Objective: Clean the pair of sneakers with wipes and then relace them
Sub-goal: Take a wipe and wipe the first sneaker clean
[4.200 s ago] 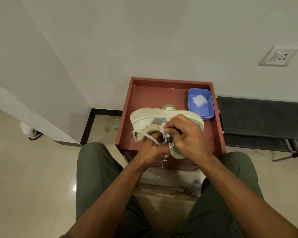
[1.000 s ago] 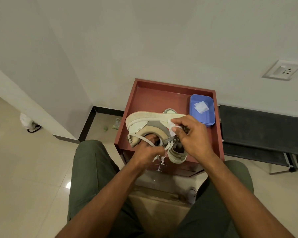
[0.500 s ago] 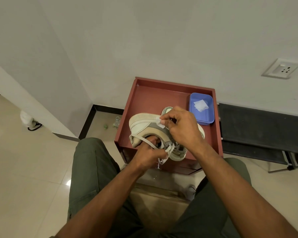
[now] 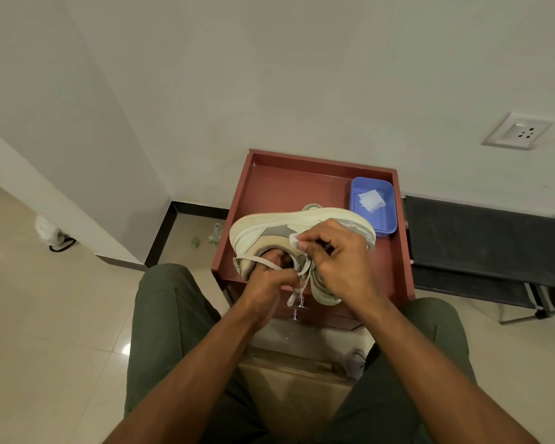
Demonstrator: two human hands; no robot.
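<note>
A cream and grey sneaker lies on its side above the red-brown tray top of a small cabinet, sole toward the wall. My left hand grips it at the opening, fingers inside. My right hand pinches a small white wipe against the shoe's side. A loose lace hangs down between my hands. A second sneaker lies under my right hand, mostly hidden.
A blue plastic tray with folded white wipes sits at the cabinet's back right corner. A black bench stands to the right. Small bottles lie on the floor left of the cabinet. A cardboard box rests between my knees.
My right hand with the wipe has slid back and forth along the sneaker's side, now toward the toe again. My left hand keeps its hold at the opening.
</note>
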